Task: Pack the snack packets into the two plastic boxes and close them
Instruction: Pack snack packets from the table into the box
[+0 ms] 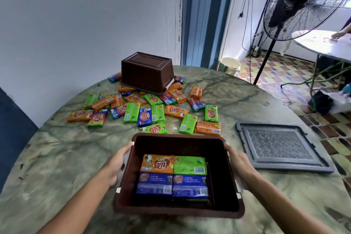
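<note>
Both hands [114, 165] [239, 163] grip, seemingly curled, the open box's [125, 192] sides; loose packets [152, 112] crowd beyond.

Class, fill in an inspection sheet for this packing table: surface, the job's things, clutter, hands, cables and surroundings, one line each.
Surface: round marbled green table, worn in spots.
Job's things: open brown box near the person, showing four packets: one orange packet, one green packet, two blue. Second brown box lies upside down at the back, resting on some packets. Loose packets scattered between the boxes. Grey lid lies flat to the right.
Clutter: nothing seen.
Hands: left hand and right hand hold the open box by its sides.
Cables: black cords hang by the doorway.
Surroundings: standing fan, pale bucket, tiled floor, another table.
</note>
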`<control>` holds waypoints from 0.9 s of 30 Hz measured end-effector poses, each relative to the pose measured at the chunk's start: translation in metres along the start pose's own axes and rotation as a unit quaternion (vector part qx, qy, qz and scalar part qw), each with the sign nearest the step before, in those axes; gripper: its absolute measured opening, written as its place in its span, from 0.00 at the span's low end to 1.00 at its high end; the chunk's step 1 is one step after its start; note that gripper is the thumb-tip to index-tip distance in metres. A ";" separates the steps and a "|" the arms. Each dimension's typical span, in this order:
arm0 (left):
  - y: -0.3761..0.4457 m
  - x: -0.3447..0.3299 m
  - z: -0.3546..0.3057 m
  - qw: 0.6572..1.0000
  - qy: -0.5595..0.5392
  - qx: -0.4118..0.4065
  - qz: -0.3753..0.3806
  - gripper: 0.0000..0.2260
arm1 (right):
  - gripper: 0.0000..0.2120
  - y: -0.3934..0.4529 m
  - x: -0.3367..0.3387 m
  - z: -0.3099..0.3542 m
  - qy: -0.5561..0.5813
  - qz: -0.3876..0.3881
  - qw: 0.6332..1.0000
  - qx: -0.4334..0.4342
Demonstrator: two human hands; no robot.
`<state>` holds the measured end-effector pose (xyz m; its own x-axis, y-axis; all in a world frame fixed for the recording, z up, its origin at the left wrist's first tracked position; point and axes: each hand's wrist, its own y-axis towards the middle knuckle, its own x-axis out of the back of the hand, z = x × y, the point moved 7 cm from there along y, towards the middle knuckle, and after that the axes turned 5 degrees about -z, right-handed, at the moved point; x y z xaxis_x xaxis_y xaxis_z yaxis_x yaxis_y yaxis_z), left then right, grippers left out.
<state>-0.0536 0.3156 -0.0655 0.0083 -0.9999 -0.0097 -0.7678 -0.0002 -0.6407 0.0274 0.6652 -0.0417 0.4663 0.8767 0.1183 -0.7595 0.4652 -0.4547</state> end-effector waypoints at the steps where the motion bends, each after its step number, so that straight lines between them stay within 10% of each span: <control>1: 0.004 -0.009 -0.008 1.000 -0.007 0.003 0.001 0.22 | 0.24 0.009 0.000 0.012 0.002 -0.001 1.000 0.000; 9: 0.044 -0.015 -0.007 0.996 0.071 0.003 -0.049 0.28 | 0.26 0.069 0.007 0.030 -0.142 0.022 0.989 0.025; 14: 0.074 -0.011 -0.086 0.957 0.211 -0.141 -0.138 0.12 | 0.08 0.106 -0.007 0.108 -0.439 -0.033 0.853 0.280; 17: 0.094 -0.045 -0.143 0.872 0.396 -0.270 -0.100 0.09 | 0.14 0.141 -0.086 0.137 -0.458 0.128 0.785 0.397; 20: 0.126 -0.079 -0.141 0.738 0.633 -0.234 -0.002 0.24 | 0.27 0.163 -0.156 0.118 -0.624 0.261 0.608 0.417; 24: 0.162 -0.103 -0.123 0.613 0.770 -0.162 0.068 0.25 | 0.36 0.189 -0.191 0.077 -0.754 0.280 0.411 0.430; 27: 0.171 -0.122 -0.114 0.498 0.839 -0.198 0.089 0.14 | 0.34 0.189 -0.199 0.071 -0.756 0.272 0.364 0.472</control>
<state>-0.2586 0.4361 -0.0862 -0.3747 0.4139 0.8296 -0.7300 0.4199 -0.5392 -0.2414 0.5877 -0.0888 -0.1091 -0.3953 0.9120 -0.7032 -0.6178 -0.3519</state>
